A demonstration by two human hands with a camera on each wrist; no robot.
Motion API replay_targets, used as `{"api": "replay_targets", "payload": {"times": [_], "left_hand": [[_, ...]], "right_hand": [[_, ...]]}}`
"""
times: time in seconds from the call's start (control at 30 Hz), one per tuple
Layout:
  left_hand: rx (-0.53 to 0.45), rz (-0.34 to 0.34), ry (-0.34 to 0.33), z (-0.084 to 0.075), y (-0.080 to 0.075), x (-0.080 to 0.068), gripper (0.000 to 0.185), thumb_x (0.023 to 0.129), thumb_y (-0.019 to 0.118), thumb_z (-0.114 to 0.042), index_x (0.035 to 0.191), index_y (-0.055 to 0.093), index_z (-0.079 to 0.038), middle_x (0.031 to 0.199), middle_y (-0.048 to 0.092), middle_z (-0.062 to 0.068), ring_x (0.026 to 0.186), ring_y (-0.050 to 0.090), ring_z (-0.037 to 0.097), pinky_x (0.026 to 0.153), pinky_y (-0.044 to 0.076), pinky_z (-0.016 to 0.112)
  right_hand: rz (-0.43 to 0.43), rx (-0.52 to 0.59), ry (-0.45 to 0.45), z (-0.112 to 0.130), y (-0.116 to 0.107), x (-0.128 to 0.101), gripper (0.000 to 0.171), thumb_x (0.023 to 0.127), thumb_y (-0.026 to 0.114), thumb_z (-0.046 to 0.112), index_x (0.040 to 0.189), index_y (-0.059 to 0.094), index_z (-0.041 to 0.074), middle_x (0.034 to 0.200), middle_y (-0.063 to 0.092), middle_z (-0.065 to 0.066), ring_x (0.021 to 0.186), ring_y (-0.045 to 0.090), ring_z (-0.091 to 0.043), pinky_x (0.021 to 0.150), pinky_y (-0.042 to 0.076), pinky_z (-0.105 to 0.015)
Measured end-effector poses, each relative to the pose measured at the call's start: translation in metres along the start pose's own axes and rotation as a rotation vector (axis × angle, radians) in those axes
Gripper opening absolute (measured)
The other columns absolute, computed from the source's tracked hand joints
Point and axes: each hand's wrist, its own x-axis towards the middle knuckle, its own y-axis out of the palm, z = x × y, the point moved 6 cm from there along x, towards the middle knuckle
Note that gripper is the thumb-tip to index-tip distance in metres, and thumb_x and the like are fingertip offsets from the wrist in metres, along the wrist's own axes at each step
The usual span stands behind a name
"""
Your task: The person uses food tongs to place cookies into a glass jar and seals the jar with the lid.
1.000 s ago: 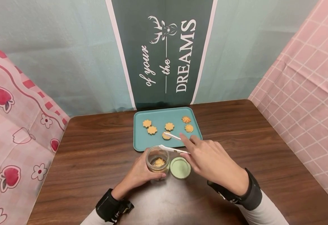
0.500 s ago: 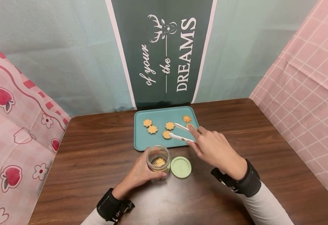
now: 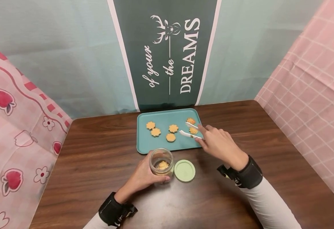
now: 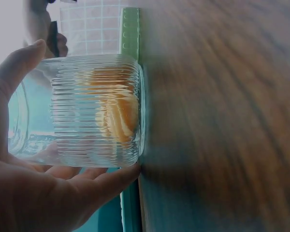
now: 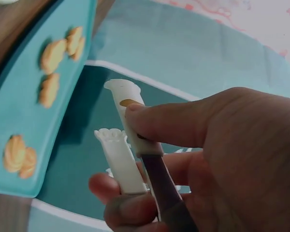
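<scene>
The left hand (image 3: 144, 178) grips a ribbed glass jar (image 3: 161, 162), fingers and thumb curled round its wall, and holds it upright on the wooden table (image 3: 98, 152). One piped cookie (image 4: 118, 113) already lies inside. A green lid (image 3: 184, 170) lies flat just beside the jar, on the side toward the right hand.

The right hand (image 3: 219, 144) holds white tongs (image 3: 190, 130) pinched between thumb and fingers. The two blades stand apart, one on each side of a swirl cookie (image 3: 193, 130) at the near corner of the teal tray (image 3: 155, 148). I cannot tell whether the blades touch it yet. A second swirl cookie (image 3: 191, 121) sits just beyond the far blade, and four flat flower cookies (image 3: 156, 132) lie further out past the tong tips.

Assessment: the step in hand appears to be closing the tongs on the nearer swirl cookie. To do it well, the blades should close across its widest part, low against the tray, with light pressure only; a piped biscuit would likely crumble under a hard squeeze. The far blade should stay off the neighbouring cookie. The jar mouth is narrow, so the left hand should hold it steady.
</scene>
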Motion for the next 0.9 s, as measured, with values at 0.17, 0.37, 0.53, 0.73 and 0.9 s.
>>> {"api": "replay_targets", "payload": {"times": [0.17,0.37,0.53,0.73,0.9], "left_hand": [[-0.011,0.016,-0.017,0.0,0.001,0.0,0.091,0.069,0.101,-0.025,0.146,0.053,-0.018,0.136,0.068,0.005,0.124,0.064,0.023,0.107,0.049,0.049],[-0.017,0.024,-0.025,0.0,0.002,0.001,0.09,0.068,0.101,-0.022,0.144,0.054,-0.018,0.136,0.068,0.004,0.124,0.064,0.02,0.108,0.048,0.048],[-0.018,0.025,-0.023,0.0,0.001,0.001,0.089,0.069,0.101,-0.021,0.144,0.054,-0.018,0.136,0.068,0.003,0.123,0.064,0.02,0.107,0.048,0.047],[-0.008,0.021,-0.016,-0.002,0.001,0.0,0.089,0.069,0.101,-0.023,0.144,0.054,-0.018,0.136,0.069,0.004,0.123,0.065,0.022,0.106,0.049,0.047],[-0.017,0.016,0.005,-0.003,0.001,0.0,0.088,0.07,0.101,-0.024,0.145,0.053,-0.017,0.134,0.069,0.006,0.122,0.065,0.025,0.105,0.05,0.05]], "right_hand": [[0.053,0.022,0.052,-0.017,0.012,0.006,0.059,0.101,0.073,0.028,0.146,0.057,-0.006,0.11,0.07,-0.025,0.065,0.06,-0.024,0.051,0.045,-0.037],[0.067,0.021,0.087,-0.031,0.019,0.01,0.059,0.102,0.071,0.03,0.145,0.057,-0.008,0.112,0.07,-0.027,0.083,0.069,-0.037,0.059,0.054,-0.048],[0.075,0.028,0.111,-0.04,0.022,0.011,0.056,0.102,0.071,0.03,0.143,0.058,-0.005,0.105,0.069,-0.023,0.078,0.067,-0.036,0.058,0.052,-0.048],[0.11,0.052,0.138,-0.047,0.028,0.012,0.054,0.102,0.071,0.03,0.141,0.06,-0.005,0.092,0.065,-0.015,0.069,0.06,-0.027,0.053,0.046,-0.041],[0.14,0.073,0.155,-0.052,0.039,0.015,0.05,0.103,0.07,0.03,0.136,0.061,-0.006,0.087,0.061,-0.012,0.069,0.057,-0.025,0.054,0.043,-0.039]]}}
